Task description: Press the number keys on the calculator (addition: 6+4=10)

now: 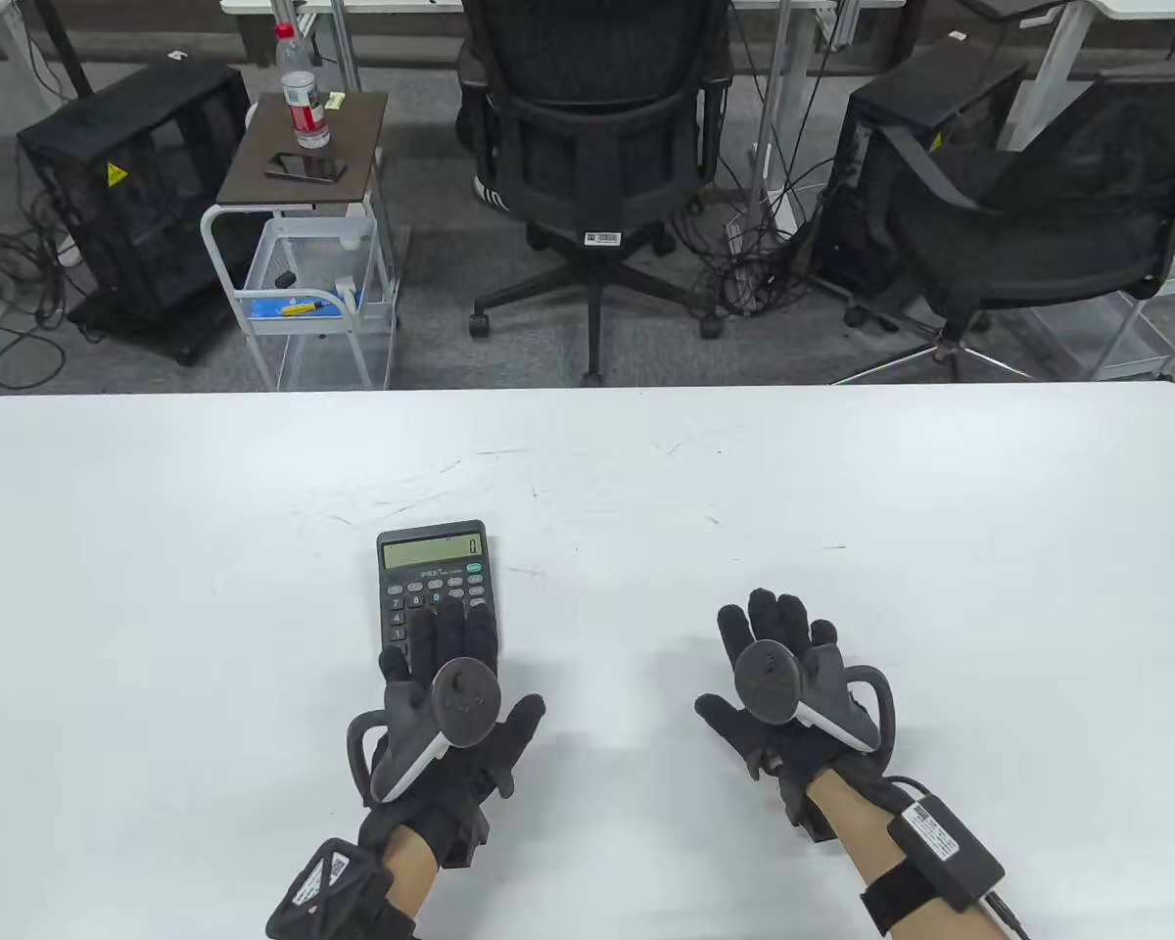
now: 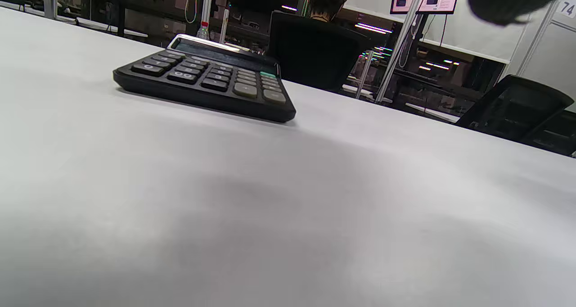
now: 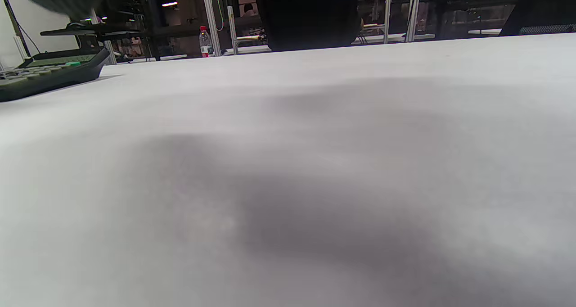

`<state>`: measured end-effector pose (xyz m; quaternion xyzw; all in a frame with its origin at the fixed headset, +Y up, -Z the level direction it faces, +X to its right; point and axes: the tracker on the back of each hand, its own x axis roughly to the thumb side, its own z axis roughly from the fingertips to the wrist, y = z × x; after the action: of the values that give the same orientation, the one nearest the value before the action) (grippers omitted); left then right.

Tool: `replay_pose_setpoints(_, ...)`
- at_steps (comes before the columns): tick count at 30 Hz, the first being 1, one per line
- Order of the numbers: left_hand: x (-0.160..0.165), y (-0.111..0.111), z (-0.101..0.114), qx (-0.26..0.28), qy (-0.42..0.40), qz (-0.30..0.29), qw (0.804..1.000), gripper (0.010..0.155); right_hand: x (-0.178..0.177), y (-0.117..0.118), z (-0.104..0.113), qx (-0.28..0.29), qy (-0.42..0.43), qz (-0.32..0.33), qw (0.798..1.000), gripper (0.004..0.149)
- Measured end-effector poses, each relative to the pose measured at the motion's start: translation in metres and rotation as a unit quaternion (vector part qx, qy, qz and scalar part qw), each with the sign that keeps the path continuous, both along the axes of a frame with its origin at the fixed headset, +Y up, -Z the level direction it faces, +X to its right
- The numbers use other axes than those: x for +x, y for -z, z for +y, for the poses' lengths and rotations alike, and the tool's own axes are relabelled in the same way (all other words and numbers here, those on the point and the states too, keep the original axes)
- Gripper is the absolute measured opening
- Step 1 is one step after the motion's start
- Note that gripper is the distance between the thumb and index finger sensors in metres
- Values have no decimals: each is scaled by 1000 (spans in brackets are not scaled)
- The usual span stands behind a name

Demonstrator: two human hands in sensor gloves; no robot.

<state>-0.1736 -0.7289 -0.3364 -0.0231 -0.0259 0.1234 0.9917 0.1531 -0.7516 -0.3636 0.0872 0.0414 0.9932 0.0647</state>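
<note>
I see the calculator lying flat on the table, left of centre and nearer the near edge than the far one, its display toward the far edge and reading 0. My left hand is over the calculator's near half, fingers spread and stretched across the lower keys; from the table view I cannot tell whether any fingertip touches a key, and in the left wrist view the keys show with no finger on them. My right hand sits well apart to the right, over bare table, fingers loosely spread, holding nothing. In the right wrist view the calculator shows at the left edge.
</note>
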Motion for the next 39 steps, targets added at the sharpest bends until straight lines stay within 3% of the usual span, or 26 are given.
replay_pose_setpoints(10, 3, 1, 1, 10, 12, 5, 1000, 97, 3, -1, 2, -5, 6, -6, 1000, 91)
replay_pose_setpoints(16, 3, 16, 9, 18, 3, 47, 999, 102, 6, -2, 8, -6, 21, -11, 1000, 91)
replay_pose_setpoints(22, -8, 54, 3, -24, 2, 117, 993, 105, 4, -3, 8, -10, 25, -6, 1000, 91)
replay_pose_setpoints(29, -23, 111, -23, -117, -2, 209, 971, 107, 4, -3, 8, -13, 28, -5, 1000, 91)
replay_pose_setpoints(39, -28, 146, -35, -162, -7, 242, 957, 109, 7, -3, 10, -9, 19, -13, 1000, 91)
